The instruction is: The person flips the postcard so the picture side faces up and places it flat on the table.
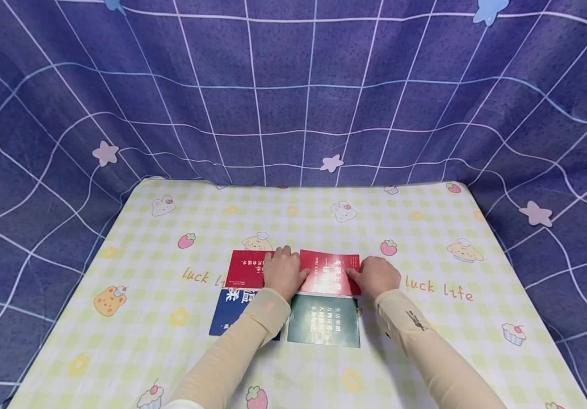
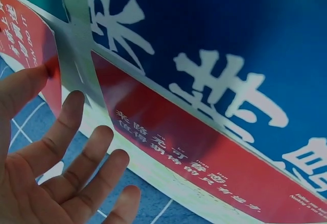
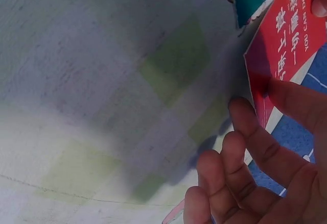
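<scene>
Several printed postcards lie two by two on the cloth. At the upper right is a red card (image 1: 319, 275) with white lettering; its corner shows slightly raised in the right wrist view. My right hand (image 1: 379, 276) pinches its right edge, thumb on top, index fingertip at the edge. My left hand (image 1: 282, 274) touches the same card's left edge with its thumb, the other fingers spread and relaxed. Partly covered by that hand is a second red card (image 1: 244, 268). Below it lies a blue card (image 1: 224, 324), overlapped by my forearm. A green card (image 1: 324, 321) sits beneath the held one.
A green-and-white checked cloth (image 1: 426, 227) with cartoon prints covers the table. Dark blue curtain fabric (image 1: 283, 108) with white grid lines stands behind it and along both sides.
</scene>
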The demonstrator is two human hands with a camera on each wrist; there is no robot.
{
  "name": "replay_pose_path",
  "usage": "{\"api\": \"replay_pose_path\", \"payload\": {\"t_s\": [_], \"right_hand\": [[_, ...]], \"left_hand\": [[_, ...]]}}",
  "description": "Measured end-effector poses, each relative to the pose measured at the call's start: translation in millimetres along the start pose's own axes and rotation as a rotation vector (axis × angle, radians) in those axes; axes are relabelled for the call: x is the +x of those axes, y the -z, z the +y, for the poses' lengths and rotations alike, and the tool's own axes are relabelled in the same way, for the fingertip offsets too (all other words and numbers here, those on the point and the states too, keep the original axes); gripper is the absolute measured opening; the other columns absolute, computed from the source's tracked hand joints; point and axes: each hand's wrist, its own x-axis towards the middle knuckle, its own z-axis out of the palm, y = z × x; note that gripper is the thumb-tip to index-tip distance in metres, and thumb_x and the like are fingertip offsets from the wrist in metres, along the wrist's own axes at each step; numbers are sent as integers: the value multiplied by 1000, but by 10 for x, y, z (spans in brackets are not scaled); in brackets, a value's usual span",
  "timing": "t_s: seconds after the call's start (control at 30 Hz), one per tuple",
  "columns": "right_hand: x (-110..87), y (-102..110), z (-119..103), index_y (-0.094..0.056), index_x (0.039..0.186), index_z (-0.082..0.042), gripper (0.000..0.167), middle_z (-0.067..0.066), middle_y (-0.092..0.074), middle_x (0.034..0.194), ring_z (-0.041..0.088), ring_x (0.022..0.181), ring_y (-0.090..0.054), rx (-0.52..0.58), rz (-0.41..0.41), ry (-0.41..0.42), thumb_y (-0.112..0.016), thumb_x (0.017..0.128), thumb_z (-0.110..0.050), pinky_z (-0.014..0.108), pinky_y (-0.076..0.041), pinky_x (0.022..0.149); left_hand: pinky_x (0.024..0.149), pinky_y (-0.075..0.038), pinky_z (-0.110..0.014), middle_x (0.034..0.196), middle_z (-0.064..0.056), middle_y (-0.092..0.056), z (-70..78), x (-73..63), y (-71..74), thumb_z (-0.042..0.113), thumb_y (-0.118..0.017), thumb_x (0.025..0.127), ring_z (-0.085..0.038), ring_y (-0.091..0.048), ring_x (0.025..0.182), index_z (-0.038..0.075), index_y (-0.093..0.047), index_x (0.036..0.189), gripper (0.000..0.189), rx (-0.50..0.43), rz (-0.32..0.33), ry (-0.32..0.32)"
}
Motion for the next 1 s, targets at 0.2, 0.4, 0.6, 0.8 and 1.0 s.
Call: {"api": "replay_pose_path", "payload": {"t_s": [0.2,0.4,0.6,0.8,1.0], "right_hand": [[30,-32,-16,-63,73,-9,40,6,-56,63,21,60,-53,-64,15,31,-73,93,-42,32,-41,56],[56,-55,-36,-64,73,-9,40,6,-56,65,22,62,-54,-103,26,37,-73,93,-42,33,-42,57],[54,-58,-60,-63,73,-8,42,7,-56,67,23,63,-55,-132,44,49,-73,93,-43,34,-44,58],[50,-63,-75,-64,75,-6,43,7,-57,68,23,63,-55,-158,48,53,-72,93,-45,34,-46,58],[30,-82,-74,-69,85,-5,40,6,-58,70,23,65,-56,-142,35,54,-74,92,-44,37,-47,62]], "left_hand": [[93,-49,-46,100,-9,-67,18,-8,-14,51,-76,88,-25,-63,98,10,-78,106,45,22,10,14],[93,-49,-45,100,-9,-67,18,-5,-35,52,-76,86,-25,-62,98,8,-78,108,48,38,5,24],[91,-49,-45,101,-9,-67,6,13,-56,52,-76,87,-25,-61,99,8,-78,108,48,46,12,22],[90,-50,-44,101,-9,-67,7,-1,-51,51,-77,86,-24,-61,98,8,-78,110,49,69,28,22],[91,-49,-44,103,-10,-68,20,-29,-34,49,-79,84,-25,-61,101,8,-76,114,51,78,38,32]]}}
